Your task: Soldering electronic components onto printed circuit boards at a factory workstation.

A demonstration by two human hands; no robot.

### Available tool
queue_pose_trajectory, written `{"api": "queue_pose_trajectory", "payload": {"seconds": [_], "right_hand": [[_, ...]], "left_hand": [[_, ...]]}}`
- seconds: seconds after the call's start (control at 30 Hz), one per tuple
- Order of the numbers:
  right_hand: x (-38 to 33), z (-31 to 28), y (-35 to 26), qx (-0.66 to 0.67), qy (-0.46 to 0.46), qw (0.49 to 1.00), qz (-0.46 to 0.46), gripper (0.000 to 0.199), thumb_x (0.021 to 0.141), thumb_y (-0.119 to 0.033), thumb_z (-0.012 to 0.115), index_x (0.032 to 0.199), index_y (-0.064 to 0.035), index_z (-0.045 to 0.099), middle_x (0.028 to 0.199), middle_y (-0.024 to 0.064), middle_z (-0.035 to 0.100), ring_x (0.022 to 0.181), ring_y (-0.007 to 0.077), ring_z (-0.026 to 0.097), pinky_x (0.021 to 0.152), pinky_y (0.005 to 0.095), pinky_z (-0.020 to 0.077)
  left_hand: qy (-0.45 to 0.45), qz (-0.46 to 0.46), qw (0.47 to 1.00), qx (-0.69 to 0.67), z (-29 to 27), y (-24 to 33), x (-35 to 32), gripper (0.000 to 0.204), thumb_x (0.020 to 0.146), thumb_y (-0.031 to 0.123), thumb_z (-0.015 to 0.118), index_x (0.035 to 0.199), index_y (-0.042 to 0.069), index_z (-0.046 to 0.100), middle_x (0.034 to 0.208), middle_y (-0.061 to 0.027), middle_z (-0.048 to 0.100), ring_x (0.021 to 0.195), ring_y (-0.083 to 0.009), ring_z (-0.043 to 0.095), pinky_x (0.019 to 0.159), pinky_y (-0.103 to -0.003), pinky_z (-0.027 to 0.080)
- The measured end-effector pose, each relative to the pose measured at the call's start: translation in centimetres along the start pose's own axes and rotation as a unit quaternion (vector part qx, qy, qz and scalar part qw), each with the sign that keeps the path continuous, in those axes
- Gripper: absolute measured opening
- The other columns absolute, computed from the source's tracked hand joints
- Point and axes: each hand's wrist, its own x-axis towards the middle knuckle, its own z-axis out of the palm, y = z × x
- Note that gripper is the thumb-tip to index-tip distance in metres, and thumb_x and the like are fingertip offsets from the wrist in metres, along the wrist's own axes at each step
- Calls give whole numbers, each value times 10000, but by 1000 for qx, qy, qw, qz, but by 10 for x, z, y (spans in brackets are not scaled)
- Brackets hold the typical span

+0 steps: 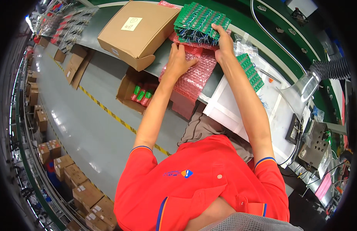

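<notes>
A thick stack of green circuit boards [201, 19] with blue and white wires sits at the top centre, above pink bubble wrap [195, 75]. My right hand [225, 43] grips the stack's right side, the thumb on its top and the other fingers mostly hidden. My left hand [179, 61] rests on the bubble wrap just in front of the stack, thumb spread away from the fingers. The near end of the wrap hangs over the table edge. Right of my right forearm lies another green circuit board panel [250, 72].
A closed cardboard box [138, 30] stands left of the stack. Below it, an open carton [126, 90] holds pink and green rolls. A clear fume hood [295, 98] on a grey hose and a tweezer-like tool [270, 76] are at the right, over the white tabletop [240, 111].
</notes>
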Motion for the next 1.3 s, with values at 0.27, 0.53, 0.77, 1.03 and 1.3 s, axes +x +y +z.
{"api": "queue_pose_trajectory", "payload": {"seconds": [0.27, 0.53, 0.77, 1.03, 1.3], "right_hand": [[-7, -4, -2, -26, -19, 999, 32, 412, 779, -188, 857, 1107, 14, 711, 1082, 113, 742, 966, 219, 700, 910, 368, 552], [-9, -9, -17, -84, -59, 991, 88, 432, 785, -179, 837, 1160, -11, 706, 1144, 141, 741, 973, 248, 731, 914, 405, 595], [11, -9, -30, -101, -129, 976, 141, 515, 868, -386, 820, 1242, -57, 692, 1210, 104, 737, 1057, 214, 718, 970, 376, 579], [38, -12, -31, -271, -139, 945, 121, 645, 859, -513, 800, 1310, -67, 682, 1231, 120, 740, 1016, 207, 736, 958, 351, 582], [37, 19, -2, -719, 90, 611, -319, 900, 615, -781, 797, 964, 48, 797, 1048, 251, 744, 913, 338, 739, 855, 345, 561]], "left_hand": [[-27, -32, 995, -95, -23, -13, -8, 569, 791, 219, 886, 1236, -56, 663, 1316, -264, 591, 1056, -366, 694, 895, -436, 566], [104, -153, 970, -155, -32, -8, 40, 563, 1000, 440, 663, 1182, -91, 698, 1091, -264, 740, 1096, -334, 718, 953, -415, 542], [-70, -270, 940, -197, -36, -3, 78, 724, 1011, 590, 547, 1264, -71, 697, 1195, -268, 727, 1162, -322, 686, 1014, -404, 485], [-80, -309, 882, -347, -28, 1, 73, 616, 1030, 454, 600, 1324, -86, 640, 1269, -157, 698, 1089, -179, 639, 970, -331, 456], [-42, -300, 827, -473, -24, -15, 59, 436, 1092, 316, 500, 1369, -9, 586, 1277, -70, 688, 1123, -184, 654, 1006, -399, 455]]}}
